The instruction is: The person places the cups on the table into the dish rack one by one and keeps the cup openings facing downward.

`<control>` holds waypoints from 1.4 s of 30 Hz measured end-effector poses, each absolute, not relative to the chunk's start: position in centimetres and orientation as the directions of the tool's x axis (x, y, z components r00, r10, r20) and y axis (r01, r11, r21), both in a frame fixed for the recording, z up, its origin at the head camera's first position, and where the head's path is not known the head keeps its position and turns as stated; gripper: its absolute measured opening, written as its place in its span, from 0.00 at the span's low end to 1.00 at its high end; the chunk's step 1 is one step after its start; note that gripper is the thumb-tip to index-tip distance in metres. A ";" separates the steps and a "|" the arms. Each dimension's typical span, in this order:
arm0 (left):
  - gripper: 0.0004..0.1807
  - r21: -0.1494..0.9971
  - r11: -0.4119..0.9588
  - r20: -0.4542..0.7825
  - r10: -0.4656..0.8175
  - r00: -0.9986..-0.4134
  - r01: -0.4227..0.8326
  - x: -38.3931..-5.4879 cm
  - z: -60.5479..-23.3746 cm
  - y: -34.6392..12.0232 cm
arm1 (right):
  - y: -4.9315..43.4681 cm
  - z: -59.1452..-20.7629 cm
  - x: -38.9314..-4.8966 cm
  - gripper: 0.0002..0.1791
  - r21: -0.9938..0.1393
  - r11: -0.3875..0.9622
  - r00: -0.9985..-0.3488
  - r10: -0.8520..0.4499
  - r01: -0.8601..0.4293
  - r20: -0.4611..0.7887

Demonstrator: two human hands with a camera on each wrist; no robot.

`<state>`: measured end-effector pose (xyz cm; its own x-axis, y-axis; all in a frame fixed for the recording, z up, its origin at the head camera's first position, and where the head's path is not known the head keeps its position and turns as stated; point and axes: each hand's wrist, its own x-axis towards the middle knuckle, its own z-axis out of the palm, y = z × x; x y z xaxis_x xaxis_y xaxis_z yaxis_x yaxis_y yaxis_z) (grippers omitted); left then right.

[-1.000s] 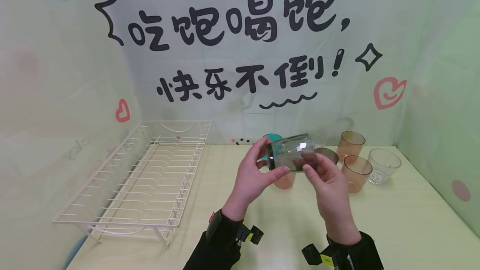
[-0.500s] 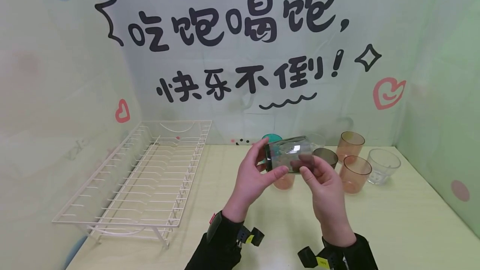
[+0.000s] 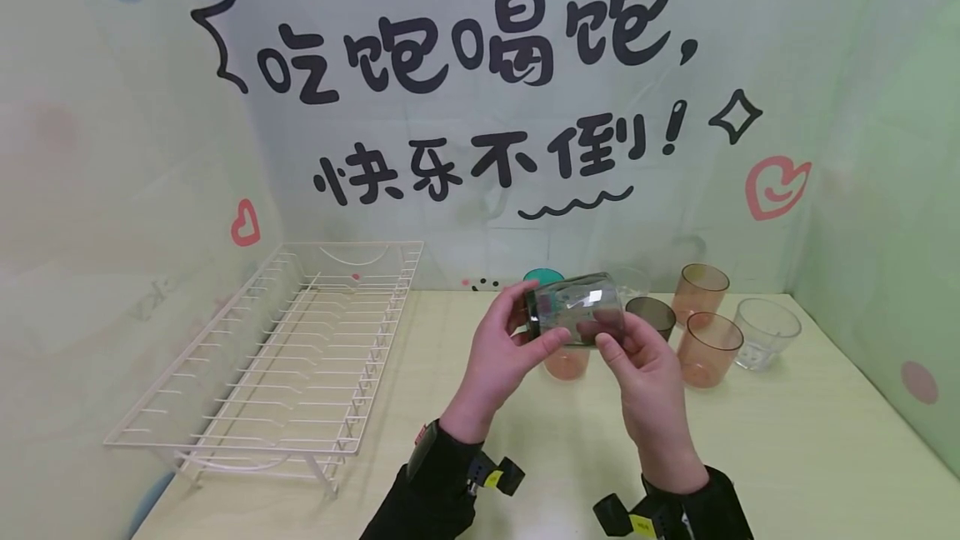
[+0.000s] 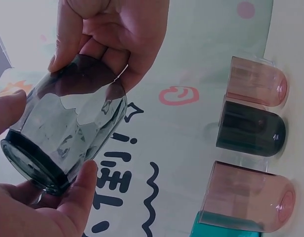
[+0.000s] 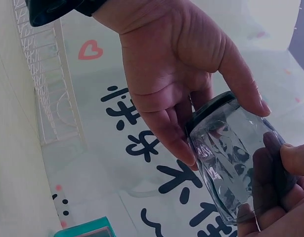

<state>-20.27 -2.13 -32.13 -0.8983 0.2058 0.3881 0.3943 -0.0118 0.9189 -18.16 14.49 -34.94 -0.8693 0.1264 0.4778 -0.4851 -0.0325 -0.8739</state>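
Note:
A smoky grey see-through drinking glass lies sideways in the air between both hands, its thick base to the left. My left hand grips the base end, thumb in front and fingers behind. My right hand pinches the rim end. In the left wrist view the right fingers show dark through the wall of the glass; whether they reach inside I cannot tell. Behind the hands stand a teal cup and an orange cup, both partly hidden.
A white wire dish rack stands on the table at the left. Right of the hands are a dark grey cup, two orange cups and a clear glass. Printed cloth walls enclose the back and sides.
The glass and the right hand have shifted slightly left. Both hands keep their hold; the other cups and the rack have stayed put.

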 end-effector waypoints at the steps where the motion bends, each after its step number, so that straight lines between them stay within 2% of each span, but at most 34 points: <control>1: 0.33 0.920 -0.006 0.386 0.205 -0.900 0.393 -20.2 -32.1 -2.2 | 14.5 -34.9 -18.2 0.18 -0.874 -0.033 -0.870 0.123 -0.485 0.478; 9: 0.34 0.925 0.003 0.371 0.203 -0.906 0.380 -19.9 -31.7 -2.6 | 14.5 -34.4 -18.0 0.18 -0.874 -0.049 -0.874 0.076 -0.484 0.480; 17: 0.32 0.919 0.014 0.383 0.198 -0.902 0.393 -19.7 -30.7 -3.1 | 15.4 -34.3 -18.3 0.21 -0.827 -0.062 -0.825 -0.057 -0.559 0.562; 30: 0.32 0.930 0.039 0.356 0.160 -0.921 0.367 -19.6 -29.5 -4.2 | 16.8 -34.4 -18.4 0.24 -0.825 -0.003 -0.822 -0.087 -0.565 0.563; 36: 0.32 0.920 0.059 0.376 0.140 -0.916 0.387 -19.5 -28.6 -5.2 | 17.6 -34.6 -18.5 0.25 -0.808 0.004 -0.804 -0.109 -0.589 0.585; 42: 0.31 0.913 0.084 0.389 0.118 -0.913 0.400 -19.4 -27.9 -6.1 | 18.4 -34.9 -18.5 0.26 -0.819 0.035 -0.817 -0.107 -0.573 0.567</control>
<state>-19.44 -6.14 -27.87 -0.9135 0.1185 0.3893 0.3998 0.0837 0.9128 -18.52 18.37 -34.90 -0.8170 -0.1071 0.5666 -0.5726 0.0349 -0.8191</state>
